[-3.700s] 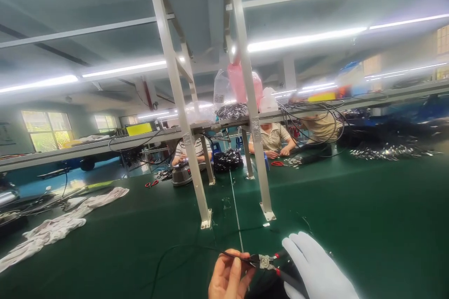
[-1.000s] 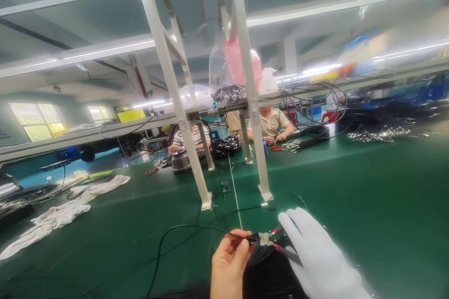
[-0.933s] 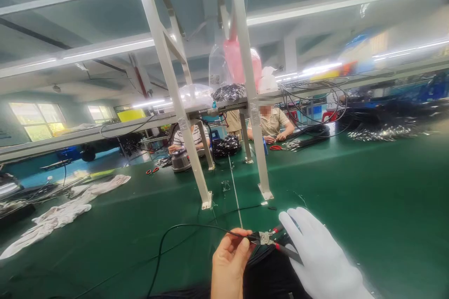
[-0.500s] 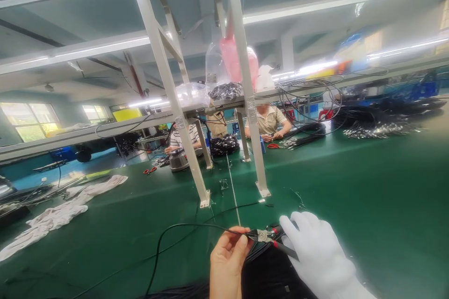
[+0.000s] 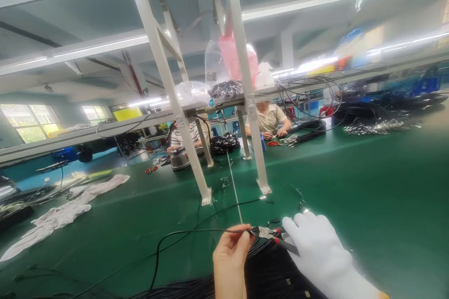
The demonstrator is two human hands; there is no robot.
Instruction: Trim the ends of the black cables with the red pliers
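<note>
My bare left hand (image 5: 232,254) pinches a black cable (image 5: 182,232) near its end, thumb and fingers closed on it. The cable loops away to the left and down towards the table's near edge. In a white glove, my right hand (image 5: 314,250) is wrapped round the dark handles of a pair of diagonal cutters (image 5: 264,232) with red bands. The cutter jaws meet the cable end right beside my left fingertips; whether they bite into it cannot be made out. Under both hands lies a bundle of black cables (image 5: 277,273).
The green table (image 5: 379,196) carries white shelf legs (image 5: 261,163). White cloths (image 5: 59,217) lie at left, red-handled pliers (image 5: 151,169) farther back. Across the table, a person in a striped top (image 5: 271,120) sits near cable bundles (image 5: 308,133). A coiled bundle (image 5: 224,142) stands between the legs.
Both hands, with cable and cutters, have shifted very slightly to the right. A small dark scrap now shows on the table just beyond the cutters. The grips look the same.
</note>
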